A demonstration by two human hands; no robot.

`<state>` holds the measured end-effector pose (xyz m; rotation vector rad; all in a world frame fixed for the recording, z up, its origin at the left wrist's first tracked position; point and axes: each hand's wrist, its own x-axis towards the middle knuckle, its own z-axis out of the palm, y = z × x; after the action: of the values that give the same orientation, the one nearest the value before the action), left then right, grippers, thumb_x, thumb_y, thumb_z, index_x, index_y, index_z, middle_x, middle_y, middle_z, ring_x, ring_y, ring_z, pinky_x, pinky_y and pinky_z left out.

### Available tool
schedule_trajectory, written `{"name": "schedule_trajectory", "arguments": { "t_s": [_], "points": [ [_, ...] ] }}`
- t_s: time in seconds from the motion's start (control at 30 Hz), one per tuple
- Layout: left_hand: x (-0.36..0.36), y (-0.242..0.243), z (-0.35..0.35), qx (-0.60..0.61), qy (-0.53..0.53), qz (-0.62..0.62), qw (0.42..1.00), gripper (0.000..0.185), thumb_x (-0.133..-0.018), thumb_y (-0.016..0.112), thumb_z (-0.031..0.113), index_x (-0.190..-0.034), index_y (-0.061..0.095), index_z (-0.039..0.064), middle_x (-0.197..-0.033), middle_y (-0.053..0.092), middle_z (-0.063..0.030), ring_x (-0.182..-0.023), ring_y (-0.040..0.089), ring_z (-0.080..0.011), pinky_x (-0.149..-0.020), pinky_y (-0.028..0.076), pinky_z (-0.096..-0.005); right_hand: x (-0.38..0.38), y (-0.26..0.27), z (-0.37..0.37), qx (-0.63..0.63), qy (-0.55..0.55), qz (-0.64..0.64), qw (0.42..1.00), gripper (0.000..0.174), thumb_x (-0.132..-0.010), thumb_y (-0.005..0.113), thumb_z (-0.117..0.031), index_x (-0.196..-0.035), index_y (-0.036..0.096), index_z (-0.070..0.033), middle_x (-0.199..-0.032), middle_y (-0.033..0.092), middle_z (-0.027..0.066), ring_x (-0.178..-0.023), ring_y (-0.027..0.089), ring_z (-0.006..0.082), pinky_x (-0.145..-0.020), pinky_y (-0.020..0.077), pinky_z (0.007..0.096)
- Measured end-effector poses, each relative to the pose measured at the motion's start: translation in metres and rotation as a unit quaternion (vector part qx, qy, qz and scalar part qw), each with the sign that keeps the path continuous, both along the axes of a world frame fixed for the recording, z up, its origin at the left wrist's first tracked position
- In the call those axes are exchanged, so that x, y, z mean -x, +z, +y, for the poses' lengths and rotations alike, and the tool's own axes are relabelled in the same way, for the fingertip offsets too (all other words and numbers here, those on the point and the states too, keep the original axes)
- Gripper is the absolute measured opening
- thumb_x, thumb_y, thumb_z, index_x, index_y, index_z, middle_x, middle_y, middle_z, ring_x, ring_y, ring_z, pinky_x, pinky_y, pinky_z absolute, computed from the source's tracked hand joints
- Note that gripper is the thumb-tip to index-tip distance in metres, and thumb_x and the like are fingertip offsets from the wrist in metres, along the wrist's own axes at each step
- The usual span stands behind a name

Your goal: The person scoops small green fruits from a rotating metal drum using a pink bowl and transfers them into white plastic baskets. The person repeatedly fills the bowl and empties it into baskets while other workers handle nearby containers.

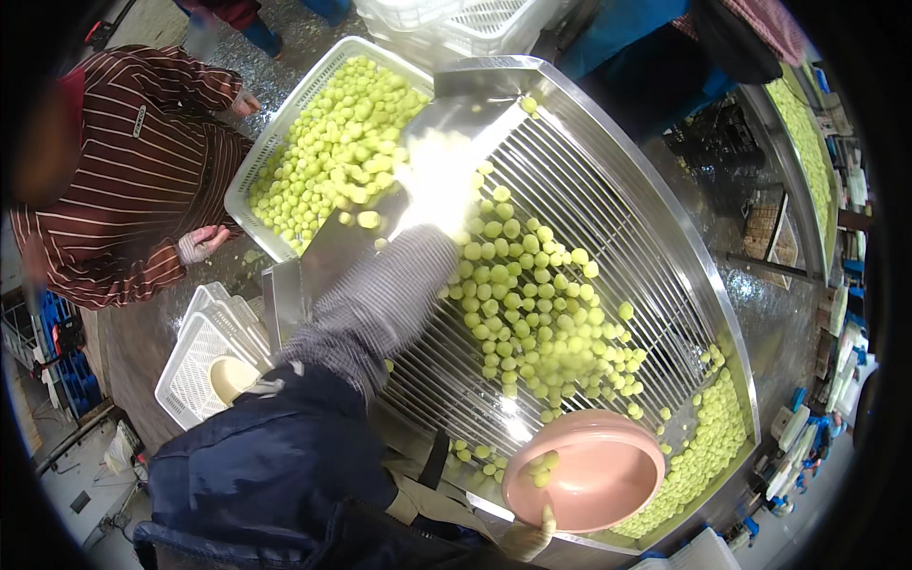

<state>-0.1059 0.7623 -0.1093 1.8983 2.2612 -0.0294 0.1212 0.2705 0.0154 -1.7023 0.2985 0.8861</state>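
Stretched over a stainless-steel sorting table with a rod grate (pixel 613 235), my left arm wears a grey checked sleeve cover. The left hand (pixel 436 182) is washed out by a bright glare near the table's upper end, so its fingers cannot be made out. At the lower right, my gloved right hand (pixel 531 538) grips the rim of a pink basin (pixel 598 474), which is tilted with a few green fruits inside. Round green fruits (pixel 520 292), like large grapes, spread over the rods. A white perforated crate (pixel 246 167) full of them rests against the table's upper left.
More fruits are heaped at the table's lower end (pixel 698 449). Stacked white baskets (pixel 196 363) and a cream bowl (pixel 231 377) stand at left. A co-worker in a striped top (pixel 142 178) faces the crate. White crates (pixel 463 25) and other people are at the top.
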Motion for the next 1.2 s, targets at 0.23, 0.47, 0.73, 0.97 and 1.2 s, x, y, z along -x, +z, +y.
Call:
{"name": "schedule_trajectory", "arguments": {
  "t_s": [0.23,0.47,0.73,0.97,1.2],
  "points": [
    [-0.211,-0.048,-0.187,0.016,-0.537,-0.134,0.833,0.065,-0.092,0.071,0.021,-0.153,0.050,0.022,-0.173,0.024,-0.0139,-0.158,0.025,-0.0380,-0.125,0.013,-0.0730,-0.010,0.018,-0.007,0.021,0.121,-0.092,0.988,0.060,-0.096,0.066,-0.028,-0.140,0.056,0.012,-0.140,0.060,0.0267,-0.130,0.058,0.0361,-0.112,0.0472,0.0504],
    [-0.127,-0.054,-0.140,0.068,-0.520,-0.123,0.842,0.059,-0.094,0.068,0.049,-0.148,0.057,0.029,-0.169,0.036,-0.0072,-0.159,0.019,-0.0441,-0.120,0.005,-0.0815,-0.014,0.033,0.005,-0.078,0.044,0.042,0.995,0.057,-0.097,0.067,-0.025,-0.140,0.056,0.011,-0.145,0.058,0.0256,-0.132,0.057,0.0336,-0.116,0.0451,0.0496],
    [0.011,-0.042,-0.076,0.155,-0.405,-0.164,0.886,0.046,-0.103,0.054,0.052,-0.139,0.060,0.025,-0.172,0.031,-0.0045,-0.159,0.005,-0.0520,-0.117,-0.002,-0.0841,-0.015,0.004,-0.009,0.034,0.274,-0.213,0.937,0.046,-0.097,0.068,-0.018,-0.138,0.063,0.001,-0.141,0.060,0.0240,-0.124,0.063,0.0328,-0.108,0.0531,0.0465],
    [0.167,-0.041,0.041,-0.225,0.132,-0.576,0.775,0.019,-0.105,0.062,0.015,-0.116,0.076,0.008,-0.116,0.075,-0.0080,-0.105,0.068,-0.0175,-0.096,0.055,-0.0332,0.021,0.020,0.060,-0.032,-0.018,0.062,0.997,0.039,-0.097,0.068,-0.005,-0.136,0.063,-0.002,-0.128,0.071,0.0210,-0.109,0.071,0.0317,-0.095,0.0595,0.0424],
    [0.312,-0.224,0.143,-0.059,0.119,-0.285,0.949,0.025,-0.102,0.067,0.019,-0.126,0.075,0.016,-0.118,0.076,-0.0129,-0.109,0.070,-0.0253,-0.099,0.053,-0.0342,0.012,-0.017,0.085,0.129,0.057,0.009,0.990,0.049,-0.103,0.061,-0.023,-0.144,0.056,0.002,-0.143,0.060,0.0232,-0.129,0.059,0.0337,-0.109,0.0483,0.0460]
  ]
}}
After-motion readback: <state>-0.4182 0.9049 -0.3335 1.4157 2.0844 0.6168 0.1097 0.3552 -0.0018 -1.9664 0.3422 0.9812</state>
